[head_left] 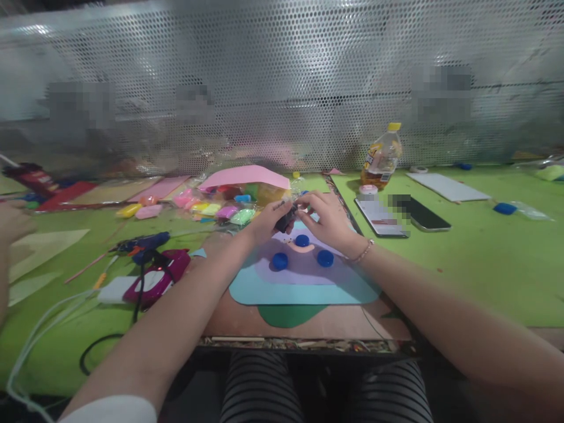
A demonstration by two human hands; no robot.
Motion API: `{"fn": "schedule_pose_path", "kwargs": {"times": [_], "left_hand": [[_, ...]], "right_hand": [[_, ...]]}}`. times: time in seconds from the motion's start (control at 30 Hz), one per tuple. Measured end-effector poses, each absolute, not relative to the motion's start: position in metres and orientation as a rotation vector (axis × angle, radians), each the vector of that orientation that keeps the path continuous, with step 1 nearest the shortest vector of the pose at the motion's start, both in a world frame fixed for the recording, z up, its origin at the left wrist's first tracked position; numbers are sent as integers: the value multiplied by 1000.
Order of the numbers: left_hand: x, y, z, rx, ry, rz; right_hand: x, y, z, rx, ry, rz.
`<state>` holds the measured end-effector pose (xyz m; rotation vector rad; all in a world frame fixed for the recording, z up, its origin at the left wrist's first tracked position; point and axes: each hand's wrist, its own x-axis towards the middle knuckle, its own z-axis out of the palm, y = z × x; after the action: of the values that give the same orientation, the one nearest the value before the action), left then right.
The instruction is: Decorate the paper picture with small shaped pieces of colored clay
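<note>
My left hand [267, 223] is closed around a lump of black modelling clay [286, 220]. Fingers of my right hand [328, 218] pinch at the lump's right side, partly hiding it. Both hands are above a light blue card [304, 295] with a lilac paper shape [293, 277] on it. Three round blue pieces [325, 258] lie on the lilac paper just below my hands. Among them is a curved peach-coloured strip [303, 248].
Colourful clay packets [227, 212] lie beyond my left hand. A blue glue gun [150, 241] and a magenta device [171, 273] with cables sit left. Right are two phones [381, 217] and a drink bottle [382, 155]. Another person's hand [13, 220] shows far left. A perforated metal screen [282, 82] stands behind.
</note>
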<state>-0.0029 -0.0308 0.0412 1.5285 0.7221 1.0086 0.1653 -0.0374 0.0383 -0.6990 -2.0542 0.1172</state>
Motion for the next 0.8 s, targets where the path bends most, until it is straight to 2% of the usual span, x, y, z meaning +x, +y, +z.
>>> {"fn": "schedule_pose_path", "kwargs": {"times": [0.23, 0.37, 0.53, 0.7, 0.8], "left_hand": [[-4, -29, 41, 1526, 737, 1037], [-6, -27, 38, 1716, 860, 997], [-1, -31, 40, 1763, 881, 1001], [0, -24, 41, 1547, 876, 1165], [0, -21, 42, 1530, 904, 1205]], "right_hand": [[165, -39, 45, -723, -2005, 411], [163, -33, 41, -724, -2026, 590], [166, -24, 37, -644, -2009, 706], [172, -20, 44, -671, -1708, 845], [170, -24, 46, -761, -1760, 814]]}}
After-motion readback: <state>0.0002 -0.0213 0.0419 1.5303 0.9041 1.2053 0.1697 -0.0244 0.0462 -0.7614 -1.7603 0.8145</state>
